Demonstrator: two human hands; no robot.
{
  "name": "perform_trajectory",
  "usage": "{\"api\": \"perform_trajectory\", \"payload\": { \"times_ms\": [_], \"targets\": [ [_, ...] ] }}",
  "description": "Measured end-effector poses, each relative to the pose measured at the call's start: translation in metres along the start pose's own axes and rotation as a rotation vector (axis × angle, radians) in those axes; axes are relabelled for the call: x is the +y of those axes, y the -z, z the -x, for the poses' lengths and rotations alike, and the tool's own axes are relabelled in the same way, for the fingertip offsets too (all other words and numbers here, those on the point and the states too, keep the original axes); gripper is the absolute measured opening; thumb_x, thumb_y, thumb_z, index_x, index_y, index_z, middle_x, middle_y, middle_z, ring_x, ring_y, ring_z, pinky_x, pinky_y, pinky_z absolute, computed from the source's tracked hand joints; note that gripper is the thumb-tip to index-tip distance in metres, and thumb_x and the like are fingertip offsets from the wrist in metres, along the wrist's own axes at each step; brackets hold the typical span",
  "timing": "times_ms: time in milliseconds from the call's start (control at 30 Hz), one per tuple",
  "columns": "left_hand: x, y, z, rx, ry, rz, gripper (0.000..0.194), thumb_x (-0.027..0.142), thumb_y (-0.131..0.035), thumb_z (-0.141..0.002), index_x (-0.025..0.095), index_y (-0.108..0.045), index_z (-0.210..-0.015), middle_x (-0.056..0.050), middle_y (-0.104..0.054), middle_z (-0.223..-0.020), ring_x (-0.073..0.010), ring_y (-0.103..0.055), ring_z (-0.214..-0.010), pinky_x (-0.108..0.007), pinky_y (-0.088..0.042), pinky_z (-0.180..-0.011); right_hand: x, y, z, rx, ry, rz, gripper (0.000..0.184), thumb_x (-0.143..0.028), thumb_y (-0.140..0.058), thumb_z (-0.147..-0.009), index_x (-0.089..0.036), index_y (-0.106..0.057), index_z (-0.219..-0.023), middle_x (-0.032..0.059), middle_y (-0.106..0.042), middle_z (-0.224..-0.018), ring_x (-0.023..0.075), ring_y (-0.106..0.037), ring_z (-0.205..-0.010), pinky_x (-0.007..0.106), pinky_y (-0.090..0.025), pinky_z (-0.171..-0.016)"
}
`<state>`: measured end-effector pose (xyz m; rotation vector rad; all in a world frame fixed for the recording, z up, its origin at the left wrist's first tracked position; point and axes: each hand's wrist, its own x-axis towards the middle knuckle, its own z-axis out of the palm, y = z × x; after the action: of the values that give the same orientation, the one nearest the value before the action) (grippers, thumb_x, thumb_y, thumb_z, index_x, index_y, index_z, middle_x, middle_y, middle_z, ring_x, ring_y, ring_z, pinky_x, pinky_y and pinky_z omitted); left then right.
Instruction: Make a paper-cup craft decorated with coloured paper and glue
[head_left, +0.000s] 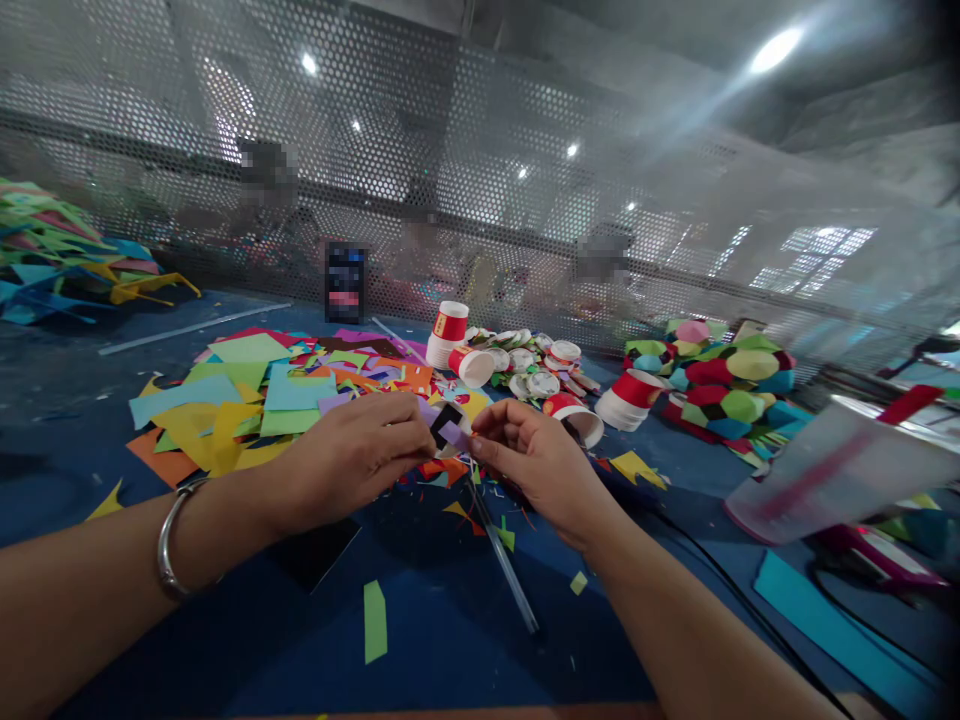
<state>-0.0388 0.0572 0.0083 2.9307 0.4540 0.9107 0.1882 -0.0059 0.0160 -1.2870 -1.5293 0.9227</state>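
Note:
Near the middle of the table, my left hand (371,445), with a silver bangle at its wrist, is closed around one side of a small piece of folded paper (445,425) with a black face. A short lavender paper strip (454,434) lies across that face. From the other side, my right hand (529,455) pinches the paper's edge between thumb and fingers; its fingertips are partly hidden. Below the hands, a thin clear rod (510,565) lies slanted on the blue table (262,650). Colored paper scraps (442,470) are scattered beneath my fingers.
Cut colored paper (225,400) is heaped at left. Red-and-white paper cups (472,366) stand and lie beyond my hands, beside white discs (540,384). Colorful paper balls (731,390), a tilted plastic drink cup (832,465) and a black cable (720,570) are at right. A perforated screen (487,130) rises behind.

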Motion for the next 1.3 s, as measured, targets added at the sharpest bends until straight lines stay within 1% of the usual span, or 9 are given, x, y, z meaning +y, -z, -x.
{"api": "perform_trajectory", "payload": {
  "times_ms": [367,533,667,867,933,1000,1100,1200,1300],
  "targets": [
    [-0.003,0.001,0.002,0.014,0.064,0.082,0.015,0.023,-0.051,-0.099,0.023,-0.066,-0.100,-0.003,-0.059,-0.095,-0.0166,-0.055,-0.093,-0.030,-0.043,-0.079,-0.001,0.000,-0.001,0.005,-0.005,0.009,0.018,-0.032,-0.072,-0.085,-0.020,-0.062,-0.094,0.0012,-0.064,-0.085,0.0146,-0.059,-0.076,0.028,-0.046,-0.069],
    [-0.002,0.000,0.001,-0.033,0.051,0.077,0.015,0.021,-0.052,-0.098,0.022,-0.066,-0.102,-0.003,-0.060,-0.098,-0.0160,-0.055,-0.092,-0.029,-0.043,-0.080,0.005,0.002,-0.004,0.024,0.043,0.080,0.019,-0.038,-0.068,-0.089,-0.020,-0.062,-0.093,0.0024,-0.065,-0.086,0.0153,-0.059,-0.078,0.029,-0.047,-0.070],
    [-0.001,-0.001,0.000,-0.067,0.015,0.023,0.019,0.020,-0.048,-0.099,0.022,-0.067,-0.101,-0.004,-0.062,-0.098,-0.0171,-0.056,-0.091,-0.031,-0.043,-0.079,0.008,0.002,-0.007,0.006,0.041,0.114,0.025,-0.044,-0.067,-0.089,-0.019,-0.064,-0.093,0.0032,-0.067,-0.087,0.0162,-0.061,-0.078,0.029,-0.048,-0.070],
    [0.004,-0.001,-0.003,-0.059,-0.096,-0.055,0.024,0.020,-0.043,-0.101,0.020,-0.067,-0.098,-0.006,-0.064,-0.094,-0.0174,-0.056,-0.088,-0.031,-0.044,-0.078,0.008,-0.001,-0.007,-0.032,0.000,0.053,0.021,-0.041,-0.067,-0.088,-0.020,-0.065,-0.088,0.0023,-0.066,-0.083,0.0148,-0.059,-0.071,0.027,-0.045,-0.062],
    [0.004,-0.001,-0.003,-0.057,-0.101,-0.050,0.025,0.019,-0.042,-0.101,0.019,-0.066,-0.095,-0.006,-0.063,-0.093,-0.0172,-0.056,-0.086,-0.031,-0.044,-0.077,0.009,-0.002,-0.007,-0.031,-0.011,0.018,0.020,-0.040,-0.068,-0.087,-0.020,-0.065,-0.087,0.0020,-0.066,-0.081,0.0144,-0.058,-0.069,0.027,-0.044,-0.061],
    [0.005,-0.001,-0.003,-0.053,-0.062,-0.002,0.023,0.019,-0.044,-0.101,0.019,-0.066,-0.095,-0.005,-0.063,-0.094,-0.0166,-0.056,-0.087,-0.030,-0.044,-0.077,0.009,-0.003,-0.006,-0.019,-0.017,-0.015,0.019,-0.038,-0.069,-0.086,-0.020,-0.065,-0.087,0.0014,-0.065,-0.080,0.0140,-0.057,-0.068,0.027,-0.044,-0.060],
    [0.007,0.000,0.000,-0.031,0.053,0.141,0.013,0.018,-0.053,-0.096,0.022,-0.065,-0.098,-0.003,-0.061,-0.097,-0.0150,-0.056,-0.090,-0.028,-0.045,-0.078,0.009,-0.005,-0.006,0.007,-0.023,-0.040,0.018,-0.037,-0.070,-0.085,-0.020,-0.065,-0.086,0.0004,-0.063,-0.077,0.0132,-0.056,-0.067,0.026,-0.042,-0.058],
    [0.013,0.002,0.002,0.036,0.176,0.297,0.006,0.018,-0.061,-0.090,0.021,-0.061,-0.094,-0.001,-0.060,-0.094,-0.0139,-0.057,-0.087,-0.028,-0.047,-0.077,0.007,-0.005,-0.005,0.022,-0.017,-0.025,0.017,-0.036,-0.070,-0.086,-0.020,-0.064,-0.085,-0.0005,-0.062,-0.075,0.0127,-0.054,-0.065,0.025,-0.040,-0.056],
    [0.018,0.000,0.003,0.119,0.352,0.510,0.013,0.026,-0.065,-0.088,0.021,-0.054,-0.090,0.001,-0.059,-0.087,-0.0129,-0.057,-0.078,-0.028,-0.050,-0.070,0.005,-0.005,-0.005,0.026,-0.017,-0.023,0.017,-0.036,-0.069,-0.087,-0.020,-0.064,-0.085,-0.0003,-0.062,-0.076,0.0127,-0.054,-0.065,0.026,-0.040,-0.058]
  ]
}}
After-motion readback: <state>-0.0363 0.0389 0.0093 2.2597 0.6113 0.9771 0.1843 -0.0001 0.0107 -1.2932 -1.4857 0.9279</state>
